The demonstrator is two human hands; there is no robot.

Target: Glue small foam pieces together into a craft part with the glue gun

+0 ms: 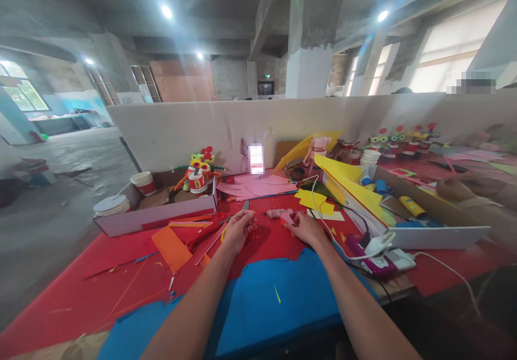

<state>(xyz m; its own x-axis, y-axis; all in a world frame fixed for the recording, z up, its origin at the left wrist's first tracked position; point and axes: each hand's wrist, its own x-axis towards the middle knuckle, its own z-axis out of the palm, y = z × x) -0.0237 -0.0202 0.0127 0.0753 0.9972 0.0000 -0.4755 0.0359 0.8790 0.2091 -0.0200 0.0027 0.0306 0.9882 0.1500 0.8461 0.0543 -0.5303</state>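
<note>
My right hand is wrapped round the handle of a small pink hot glue gun, whose nozzle points left. To the left of the nozzle, my left hand is closed in a pinch. Whatever its fingertips hold is too small to make out. A grey blade-like tip shows just behind the left hand. Beneath both hands lies red sheeting, with a blue sheet nearer to me. Yellow paper pieces lie beyond the right hand.
At left, a box holds paper cups and a colourful cup figure. Orange card lies near it. A box of craft parts and a purple power strip with cables stand right. Another person's blurred arm reaches in there.
</note>
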